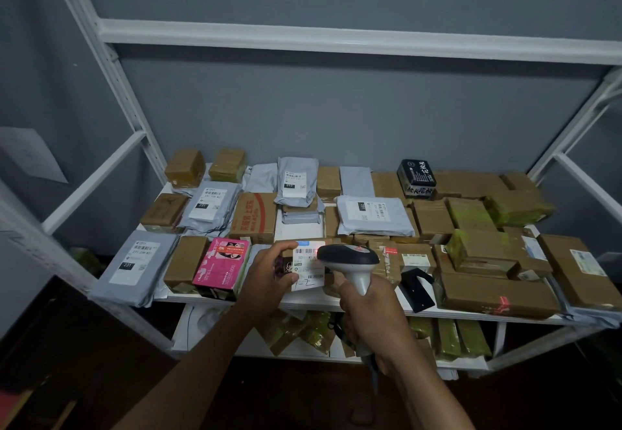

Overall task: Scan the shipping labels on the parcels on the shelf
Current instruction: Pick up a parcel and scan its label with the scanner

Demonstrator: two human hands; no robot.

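My left hand (269,275) grips the parcel (304,266); my right hand (367,312) grips the scanner (350,258), reading its label. Next: select another parcel.

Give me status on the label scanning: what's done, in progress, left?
Done: cannot tell; nothing visibly marks parcels as scanned. In hand: left hand holds a small parcel, label up, while right hand aims the scanner at it, red light on the barcode. Left: unclear how many; grey mailers and brown boxes cover the shelf.
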